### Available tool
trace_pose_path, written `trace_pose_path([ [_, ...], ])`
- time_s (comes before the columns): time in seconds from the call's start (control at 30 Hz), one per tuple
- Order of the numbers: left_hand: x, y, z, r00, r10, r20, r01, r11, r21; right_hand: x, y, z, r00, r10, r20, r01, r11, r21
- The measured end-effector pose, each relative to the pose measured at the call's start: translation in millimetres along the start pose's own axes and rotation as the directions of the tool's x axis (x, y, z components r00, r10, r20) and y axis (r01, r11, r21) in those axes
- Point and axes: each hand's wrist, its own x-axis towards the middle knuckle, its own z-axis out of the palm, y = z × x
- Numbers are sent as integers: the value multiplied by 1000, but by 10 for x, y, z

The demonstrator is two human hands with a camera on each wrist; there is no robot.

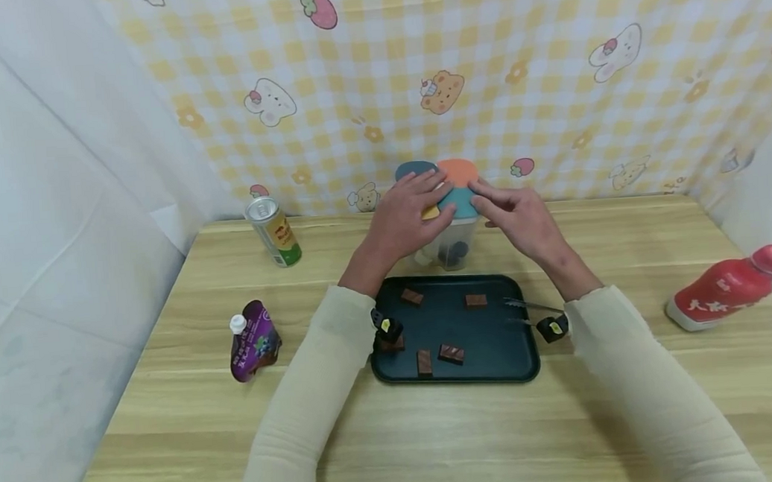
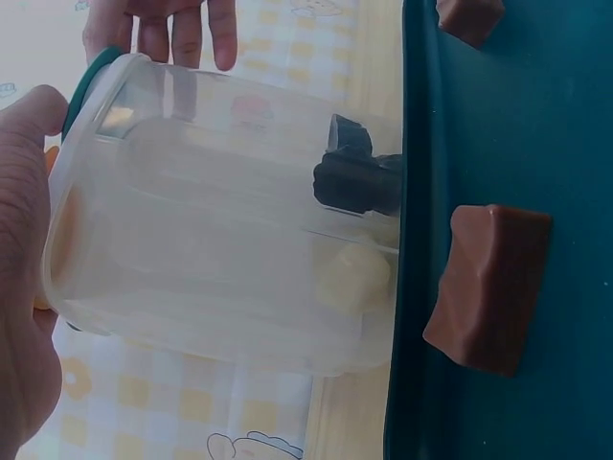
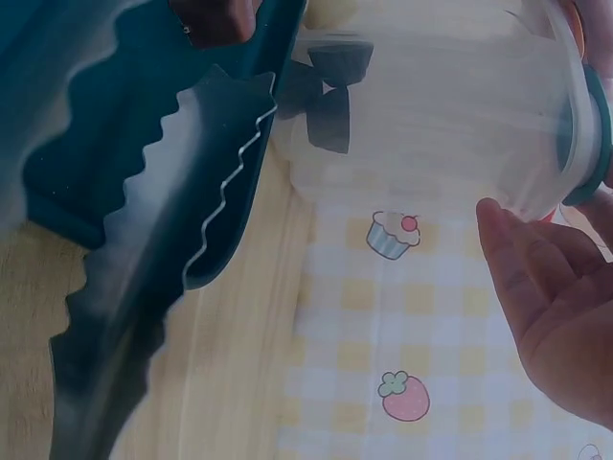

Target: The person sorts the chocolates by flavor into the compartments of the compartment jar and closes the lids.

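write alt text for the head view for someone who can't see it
A person's left hand and right hand touch the multicoloured lid of a clear container, behind a dark tray of brown pieces. A can and a purple pouch sit at left, a red bottle at right.

Lids [image 1: 459,204] blue, orange, teal, yel; box [image 2: 211,259] clear w/ dk + cream pcs [image 2: 359,180]; tray [image 1: 480,339] dk green; choc bars [image 1: 451,354] brn; cloth [image 1: 372,48] yel/wht check; pouch [image 1: 262,347] purple; can [image 1: 281,237] yel/grn; bottle [image 1: 719,291] red/wht; desk [image 1: 454,445] lt wood-grain; sleeves [image 1: 297,419] beige.
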Motion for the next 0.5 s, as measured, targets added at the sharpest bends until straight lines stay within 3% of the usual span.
trace_pose_path([
  [0.17, -4, 4, 9, 1000, 7, 2, -6, 1000, -24, -20, 16, -5, 1000, 5, -17, -5, 1000, -21],
  [0.33, -6, -4, -17, 1000, -15, 18, 16, 999, -37, 43, -24, -50, 999, -6, -44, 0, 992, -124],
  [0.5, 9, 0, -48, 998, -24, 49, 26, 999, -42, 210, -74, -148, 987, -29, -157, -11, 969, -245],
])
